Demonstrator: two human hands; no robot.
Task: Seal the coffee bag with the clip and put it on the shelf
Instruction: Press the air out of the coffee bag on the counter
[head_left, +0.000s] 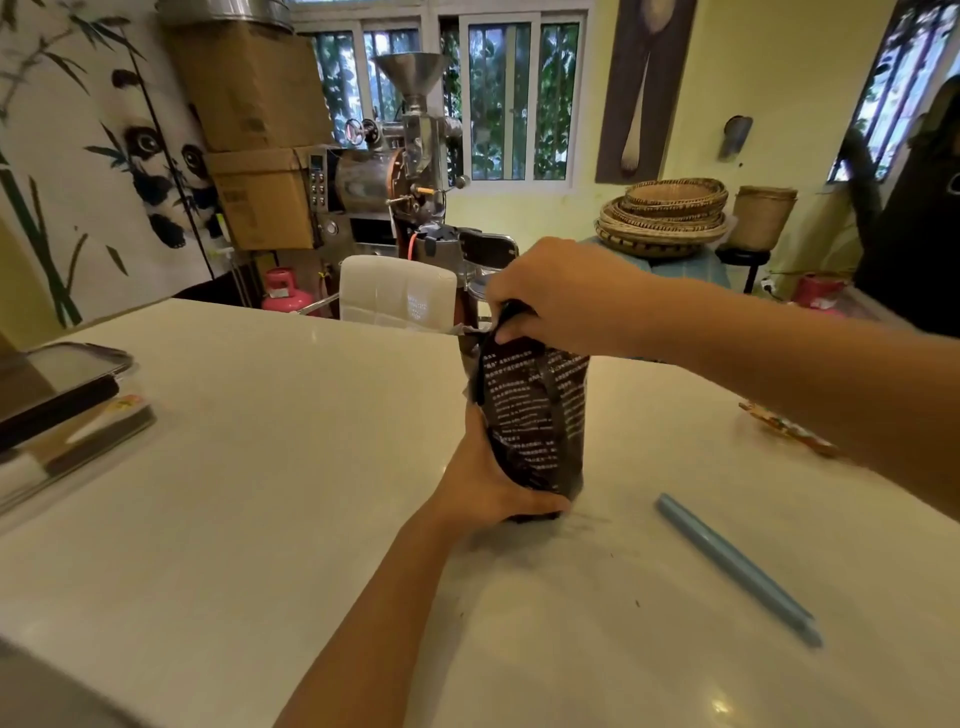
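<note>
A dark coffee bag (540, 415) with white print stands upright on the white table (260, 467), near its middle. My left hand (483, 483) wraps around the bag's lower left side and base. My right hand (561, 296) comes in from the right and pinches the folded top of the bag. A long light-blue clip (737, 566) lies flat on the table to the right of the bag, apart from both hands. No shelf is in sight.
A phone and flat items (67, 405) lie at the table's left edge. A small wrapper (784, 428) lies at the right. Behind the table stand a white chair (397, 299), a coffee roaster (400, 171), cardboard boxes, a pink gas cylinder (285, 293) and stacked woven baskets (665, 215).
</note>
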